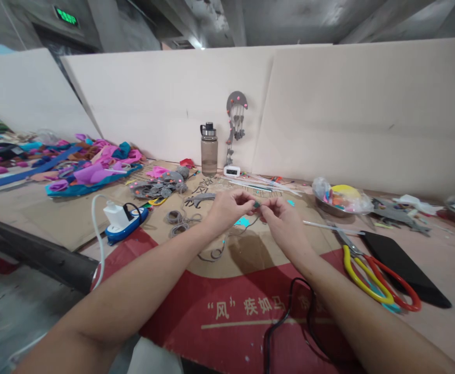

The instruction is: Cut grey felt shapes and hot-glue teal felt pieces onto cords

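Note:
Over the cardboard, my left hand (230, 209) and my right hand (281, 221) meet with closed fingertips. Between them they pinch a small dark greenish-grey piece (256, 204), mostly covered by the fingers, so its exact kind is hidden. A thin grey yarn strand (251, 226) hangs just below the fingers. Loose coils of grey yarn (178, 222) lie to the left of my left hand. A bright turquoise scrap (242, 222) rests on the cardboard under the hands.
Scissors (367, 275) with yellow and red handles and a black phone-like slab (402, 267) lie right. A bottle (209, 150) stands behind, beside a hanging grey felt moon (237, 104). A blue power strip (126, 228), grey felt pieces (157, 186) and a metal bowl (336, 209) surround the cardboard (219, 280).

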`<state>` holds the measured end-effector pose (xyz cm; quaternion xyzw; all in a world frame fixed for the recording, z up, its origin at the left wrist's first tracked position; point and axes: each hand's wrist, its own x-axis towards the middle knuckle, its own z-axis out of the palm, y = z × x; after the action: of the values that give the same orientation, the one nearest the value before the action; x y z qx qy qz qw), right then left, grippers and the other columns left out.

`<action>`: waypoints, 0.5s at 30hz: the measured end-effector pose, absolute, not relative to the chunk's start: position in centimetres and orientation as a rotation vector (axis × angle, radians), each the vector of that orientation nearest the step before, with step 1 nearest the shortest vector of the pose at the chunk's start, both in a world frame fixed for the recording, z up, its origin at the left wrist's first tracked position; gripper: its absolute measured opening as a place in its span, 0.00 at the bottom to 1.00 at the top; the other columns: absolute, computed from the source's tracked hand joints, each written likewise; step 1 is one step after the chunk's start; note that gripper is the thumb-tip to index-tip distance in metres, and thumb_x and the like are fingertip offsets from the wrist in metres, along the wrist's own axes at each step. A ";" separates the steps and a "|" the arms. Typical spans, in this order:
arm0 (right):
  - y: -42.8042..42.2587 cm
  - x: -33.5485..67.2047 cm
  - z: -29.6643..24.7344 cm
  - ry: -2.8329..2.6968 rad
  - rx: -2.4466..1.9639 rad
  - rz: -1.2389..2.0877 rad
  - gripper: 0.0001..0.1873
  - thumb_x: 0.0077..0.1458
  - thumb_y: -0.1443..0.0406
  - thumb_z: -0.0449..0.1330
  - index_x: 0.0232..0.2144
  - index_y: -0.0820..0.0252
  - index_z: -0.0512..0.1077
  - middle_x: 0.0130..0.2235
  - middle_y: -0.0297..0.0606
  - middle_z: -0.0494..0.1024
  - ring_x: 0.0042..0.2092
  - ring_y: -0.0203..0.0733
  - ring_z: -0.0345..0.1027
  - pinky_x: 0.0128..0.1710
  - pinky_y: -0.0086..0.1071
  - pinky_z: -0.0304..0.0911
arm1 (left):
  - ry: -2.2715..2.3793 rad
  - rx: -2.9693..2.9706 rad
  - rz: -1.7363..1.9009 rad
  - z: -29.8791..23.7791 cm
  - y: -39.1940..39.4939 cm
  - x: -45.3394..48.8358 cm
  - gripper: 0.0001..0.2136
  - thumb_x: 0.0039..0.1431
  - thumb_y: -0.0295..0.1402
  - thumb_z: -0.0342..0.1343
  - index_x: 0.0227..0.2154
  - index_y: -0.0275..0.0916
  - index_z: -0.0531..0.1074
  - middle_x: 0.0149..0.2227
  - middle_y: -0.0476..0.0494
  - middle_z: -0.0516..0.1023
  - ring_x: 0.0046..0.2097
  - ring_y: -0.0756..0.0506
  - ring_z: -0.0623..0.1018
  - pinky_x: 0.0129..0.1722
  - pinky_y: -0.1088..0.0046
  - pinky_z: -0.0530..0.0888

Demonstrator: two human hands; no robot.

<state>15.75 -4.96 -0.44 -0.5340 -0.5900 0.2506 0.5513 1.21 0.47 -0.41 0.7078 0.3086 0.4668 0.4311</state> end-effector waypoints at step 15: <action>-4.8 15.0 -0.9 -1.272 -1.209 0.695 0.05 0.51 0.61 0.57 0.29 0.55 0.63 0.25 0.29 0.68 0.23 0.34 0.58 0.23 0.31 0.55 | 0.917 1.803 1.294 0.6 -1.1 1.5 0.04 0.53 0.29 0.56 0.30 0.34 0.74 0.24 0.49 0.76 0.20 0.55 0.71 0.20 0.81 0.68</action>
<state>14.98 -4.78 -0.87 -0.5189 -0.5456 0.2981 0.5868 1.50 -1.10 0.56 0.7001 0.3558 0.5024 0.3616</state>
